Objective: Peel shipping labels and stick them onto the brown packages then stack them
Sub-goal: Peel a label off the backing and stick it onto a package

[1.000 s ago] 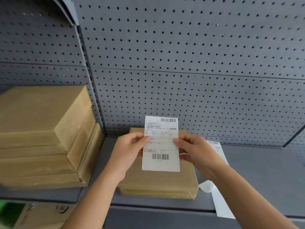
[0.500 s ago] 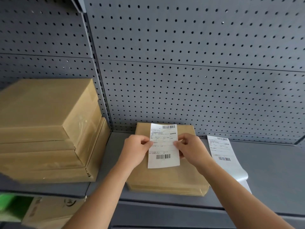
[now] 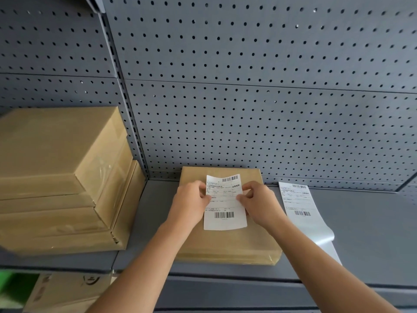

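Observation:
A flat brown package [image 3: 228, 245] lies on the grey shelf [image 3: 365, 240] against the pegboard. Over its top I hold a white shipping label [image 3: 224, 219] with two barcodes. My left hand [image 3: 191, 204] pinches the label's left edge and my right hand [image 3: 259, 203] pinches its right edge. The label's lower part lies close to the package top; its upper edge is slightly wavy. To the left, a stack of brown packages [image 3: 58, 177] rests on the adjoining shelf.
A strip of labels on backing paper [image 3: 302, 211] lies right of the package and curls over the shelf's front edge. The grey pegboard wall [image 3: 248, 98] rises behind. A cardboard box [image 3: 67, 292] sits on the level below, at the lower left.
Both hands have lowered the label from an upright position in the air down toward the top of the brown package. My view has tilted and moved closer.

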The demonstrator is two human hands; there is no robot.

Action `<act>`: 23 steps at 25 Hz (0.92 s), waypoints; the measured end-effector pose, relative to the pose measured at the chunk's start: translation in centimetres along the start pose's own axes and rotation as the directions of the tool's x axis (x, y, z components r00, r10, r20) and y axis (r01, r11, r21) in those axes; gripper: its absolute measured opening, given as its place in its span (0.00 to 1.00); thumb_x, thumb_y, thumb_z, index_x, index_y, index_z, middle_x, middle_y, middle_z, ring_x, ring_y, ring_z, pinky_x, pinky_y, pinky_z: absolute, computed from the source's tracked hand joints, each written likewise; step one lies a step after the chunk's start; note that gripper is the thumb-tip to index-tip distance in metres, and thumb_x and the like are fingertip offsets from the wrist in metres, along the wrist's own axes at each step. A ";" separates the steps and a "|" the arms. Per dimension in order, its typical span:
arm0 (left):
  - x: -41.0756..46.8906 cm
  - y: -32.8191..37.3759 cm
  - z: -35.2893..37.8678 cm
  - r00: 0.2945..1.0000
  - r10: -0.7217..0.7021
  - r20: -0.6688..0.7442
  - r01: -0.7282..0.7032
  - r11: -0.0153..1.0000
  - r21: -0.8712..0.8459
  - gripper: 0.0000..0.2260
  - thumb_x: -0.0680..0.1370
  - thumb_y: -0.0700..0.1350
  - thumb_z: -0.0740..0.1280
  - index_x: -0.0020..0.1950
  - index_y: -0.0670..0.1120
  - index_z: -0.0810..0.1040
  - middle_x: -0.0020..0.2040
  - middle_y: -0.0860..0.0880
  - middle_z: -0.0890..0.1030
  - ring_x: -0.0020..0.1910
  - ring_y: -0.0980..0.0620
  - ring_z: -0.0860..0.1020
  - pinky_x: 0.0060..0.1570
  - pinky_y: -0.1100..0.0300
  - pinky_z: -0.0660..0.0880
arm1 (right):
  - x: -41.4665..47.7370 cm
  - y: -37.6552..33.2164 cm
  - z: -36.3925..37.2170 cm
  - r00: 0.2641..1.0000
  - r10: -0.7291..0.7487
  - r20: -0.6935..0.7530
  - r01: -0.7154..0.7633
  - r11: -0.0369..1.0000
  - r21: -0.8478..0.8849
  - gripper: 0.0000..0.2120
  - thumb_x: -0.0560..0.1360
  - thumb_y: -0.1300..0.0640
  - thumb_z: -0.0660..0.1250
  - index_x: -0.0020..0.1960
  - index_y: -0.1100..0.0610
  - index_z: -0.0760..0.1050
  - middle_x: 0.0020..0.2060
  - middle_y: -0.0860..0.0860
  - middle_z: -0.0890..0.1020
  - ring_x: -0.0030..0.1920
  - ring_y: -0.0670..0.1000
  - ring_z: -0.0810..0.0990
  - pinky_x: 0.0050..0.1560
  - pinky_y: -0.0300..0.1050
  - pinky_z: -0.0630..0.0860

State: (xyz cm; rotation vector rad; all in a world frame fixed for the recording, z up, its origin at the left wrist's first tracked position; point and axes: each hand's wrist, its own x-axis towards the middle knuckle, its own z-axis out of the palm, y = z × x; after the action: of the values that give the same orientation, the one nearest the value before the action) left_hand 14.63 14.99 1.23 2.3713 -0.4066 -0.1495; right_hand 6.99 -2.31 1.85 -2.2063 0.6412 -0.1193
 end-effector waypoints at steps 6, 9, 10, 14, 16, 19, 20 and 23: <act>0.2 1.0 0.4 0.999 -0.026 0.025 0.022 0.985 0.171 0.13 0.80 0.45 0.70 0.62 0.43 0.78 0.50 0.48 0.83 0.45 0.49 0.82 0.32 0.61 0.71 | 0.4 -0.5 0.6 1.000 -0.005 0.006 0.006 0.990 -0.138 0.18 0.78 0.59 0.65 0.67 0.57 0.71 0.47 0.53 0.82 0.38 0.50 0.80 0.29 0.41 0.71; 0.3 1.0 0.2 0.998 -0.061 0.025 0.054 0.977 0.206 0.14 0.79 0.47 0.71 0.61 0.42 0.76 0.50 0.46 0.82 0.45 0.46 0.82 0.39 0.54 0.76 | 0.4 -0.9 0.7 1.000 -0.019 0.022 0.024 0.967 -0.255 0.18 0.77 0.57 0.64 0.66 0.57 0.68 0.45 0.53 0.80 0.42 0.56 0.81 0.35 0.46 0.77; 0.3 0.8 0.1 0.998 -0.062 0.026 0.055 0.978 0.202 0.14 0.79 0.47 0.71 0.61 0.43 0.76 0.49 0.46 0.82 0.45 0.46 0.82 0.41 0.52 0.78 | 0.3 -1.0 0.6 0.999 -0.022 0.025 0.029 0.952 -0.304 0.16 0.77 0.56 0.64 0.64 0.57 0.68 0.43 0.52 0.79 0.42 0.57 0.81 0.36 0.48 0.79; -0.3 0.1 -0.1 0.992 0.127 -0.009 -0.122 0.964 0.235 0.19 0.80 0.47 0.69 0.70 0.47 0.72 0.61 0.50 0.77 0.57 0.50 0.78 0.49 0.57 0.76 | -0.3 -0.6 -0.4 0.995 -0.095 -0.009 0.080 0.885 -0.458 0.14 0.79 0.52 0.62 0.63 0.55 0.70 0.52 0.53 0.80 0.50 0.58 0.81 0.44 0.50 0.78; -0.5 -0.1 0.0 0.953 0.303 0.004 -0.289 0.906 0.309 0.22 0.83 0.47 0.63 0.78 0.49 0.66 0.74 0.52 0.70 0.72 0.52 0.70 0.64 0.58 0.71 | -0.1 0.0 -0.1 0.961 -0.275 -0.038 0.221 0.839 -0.496 0.16 0.81 0.53 0.59 0.66 0.56 0.73 0.60 0.52 0.78 0.59 0.57 0.77 0.52 0.51 0.76; 0.4 -0.1 0.5 0.903 0.390 0.180 -0.430 0.824 0.368 0.24 0.86 0.48 0.53 0.83 0.47 0.57 0.83 0.50 0.55 0.82 0.53 0.52 0.79 0.57 0.49 | 0.6 0.0 1.2 0.898 -0.428 0.097 0.413 0.749 -0.519 0.20 0.83 0.54 0.55 0.74 0.56 0.68 0.72 0.50 0.72 0.73 0.54 0.68 0.71 0.53 0.67; 0.7 -0.2 0.7 0.894 0.380 0.238 -0.446 0.806 0.388 0.24 0.87 0.49 0.51 0.83 0.47 0.55 0.84 0.50 0.53 0.82 0.54 0.49 0.79 0.57 0.45 | 0.8 -0.2 1.8 0.892 -0.421 0.165 0.442 0.735 -0.514 0.22 0.84 0.53 0.54 0.77 0.56 0.64 0.76 0.50 0.68 0.77 0.53 0.62 0.76 0.54 0.61; 1.2 -0.6 1.2 0.889 0.333 0.314 -0.446 0.785 0.430 0.25 0.87 0.50 0.47 0.84 0.48 0.50 0.84 0.51 0.50 0.82 0.56 0.47 0.80 0.57 0.45 | 1.2 -0.6 3.1 0.884 -0.378 0.276 0.468 0.706 -0.532 0.25 0.85 0.52 0.48 0.81 0.56 0.55 0.81 0.50 0.58 0.81 0.51 0.52 0.80 0.54 0.49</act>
State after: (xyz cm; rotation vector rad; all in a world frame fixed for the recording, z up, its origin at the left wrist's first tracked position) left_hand 15.63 14.21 -0.05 2.7054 -1.1639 -0.1255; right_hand 9.19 -0.46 0.14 -2.9112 0.0518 0.0146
